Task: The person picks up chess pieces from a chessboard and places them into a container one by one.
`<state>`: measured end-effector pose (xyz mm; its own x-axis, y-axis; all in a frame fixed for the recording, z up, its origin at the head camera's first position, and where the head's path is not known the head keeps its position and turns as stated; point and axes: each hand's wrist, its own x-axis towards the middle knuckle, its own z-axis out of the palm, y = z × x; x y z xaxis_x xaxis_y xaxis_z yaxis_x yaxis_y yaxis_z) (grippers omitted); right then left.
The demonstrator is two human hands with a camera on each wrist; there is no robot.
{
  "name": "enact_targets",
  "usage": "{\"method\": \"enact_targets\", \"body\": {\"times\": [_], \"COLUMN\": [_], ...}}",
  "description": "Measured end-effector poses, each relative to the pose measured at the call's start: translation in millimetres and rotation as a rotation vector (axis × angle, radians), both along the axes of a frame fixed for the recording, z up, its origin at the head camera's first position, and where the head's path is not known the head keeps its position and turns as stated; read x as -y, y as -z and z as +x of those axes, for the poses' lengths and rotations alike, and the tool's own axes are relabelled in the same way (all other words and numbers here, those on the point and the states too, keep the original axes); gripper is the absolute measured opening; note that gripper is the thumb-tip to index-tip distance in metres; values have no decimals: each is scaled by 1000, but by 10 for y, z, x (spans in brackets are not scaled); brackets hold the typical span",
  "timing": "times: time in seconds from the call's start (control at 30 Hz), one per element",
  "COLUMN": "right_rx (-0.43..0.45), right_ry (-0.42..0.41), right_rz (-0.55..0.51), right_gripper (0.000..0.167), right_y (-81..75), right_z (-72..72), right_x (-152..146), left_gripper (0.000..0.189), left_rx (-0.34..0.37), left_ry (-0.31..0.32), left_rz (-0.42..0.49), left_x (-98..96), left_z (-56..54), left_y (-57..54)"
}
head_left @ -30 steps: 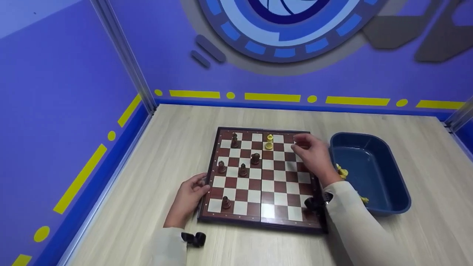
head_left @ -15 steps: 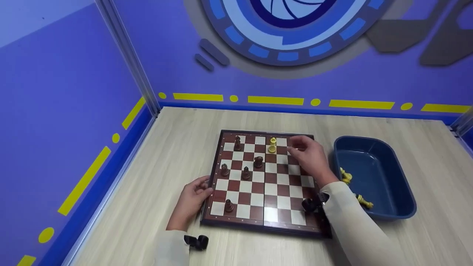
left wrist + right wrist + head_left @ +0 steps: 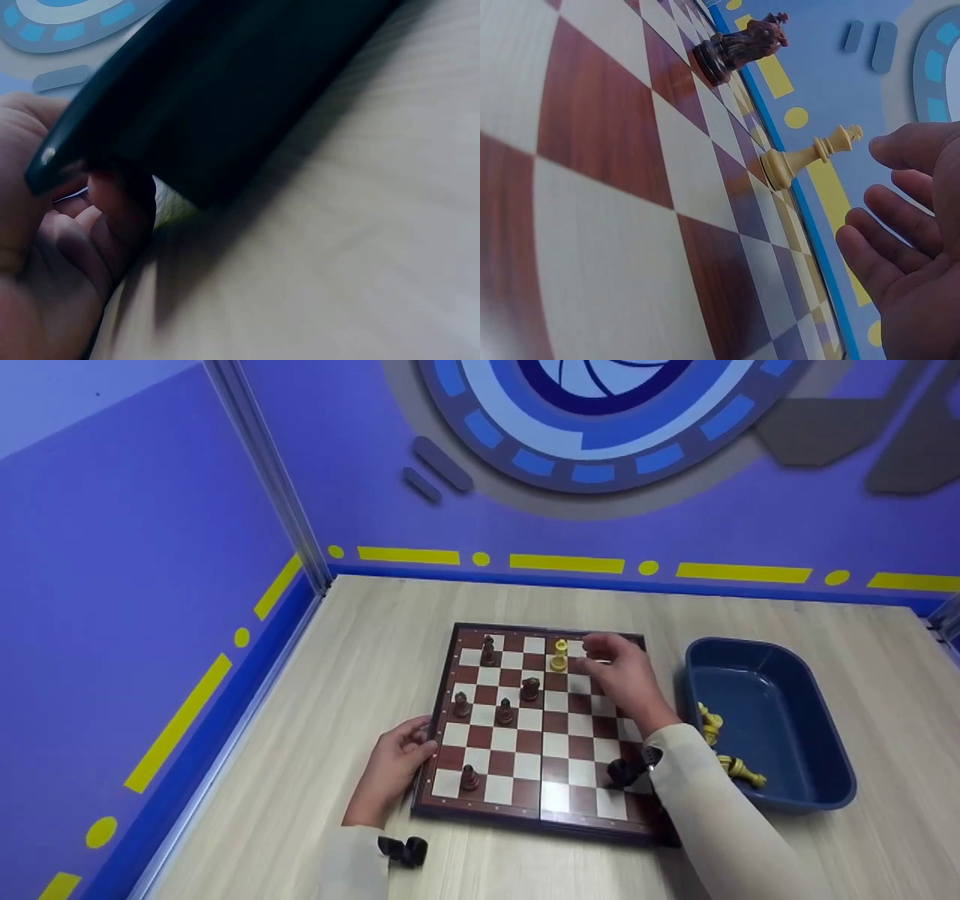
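Note:
On a folding chessboard (image 3: 556, 769), a pale yellow king (image 3: 559, 657) stands upright near the far edge. My right hand (image 3: 628, 679) hovers just right of this king. In the right wrist view, the fingers are loosely bent with nothing between them, and the thumb lies close by the crown of the king (image 3: 810, 156). At the board's left edge, my left hand (image 3: 394, 761) grips the rim; the left wrist view has its fingers bent under the dark board side (image 3: 210, 90). A dark knight (image 3: 530, 688) stands left of and nearer than the king.
Several other dark pieces stand on the board's left half, including a rook-like one (image 3: 469, 777) near the front and a tall one (image 3: 488, 650) at the back. A blue tub (image 3: 817, 712) with yellow pieces (image 3: 742, 771) sits right of the board, beside my right forearm.
My right hand has moved left across the board, closer to the yellow king. My left hand has stayed at the board's left edge, while the head view has shifted slightly.

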<state>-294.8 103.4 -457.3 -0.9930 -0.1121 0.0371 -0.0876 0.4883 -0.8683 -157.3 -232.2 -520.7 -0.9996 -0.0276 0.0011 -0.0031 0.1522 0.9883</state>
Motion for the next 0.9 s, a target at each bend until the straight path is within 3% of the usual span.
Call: {"method": "enact_targets", "body": {"times": [0.5,0.9], "right_rx": [7,-20], "right_ry": [-40,-80], "right_rz": [-7,-23], "right_gripper": [43,37], "right_y": [68,90], "right_z": [-91,-136], "right_x": [98,165], "left_gripper": [48,48], "left_rx": [22,16], "left_ry": [25,12], "left_rz": [40,-3], "left_x": [17,8], "left_z": [7,-1], "left_y": [-8,-7]}}
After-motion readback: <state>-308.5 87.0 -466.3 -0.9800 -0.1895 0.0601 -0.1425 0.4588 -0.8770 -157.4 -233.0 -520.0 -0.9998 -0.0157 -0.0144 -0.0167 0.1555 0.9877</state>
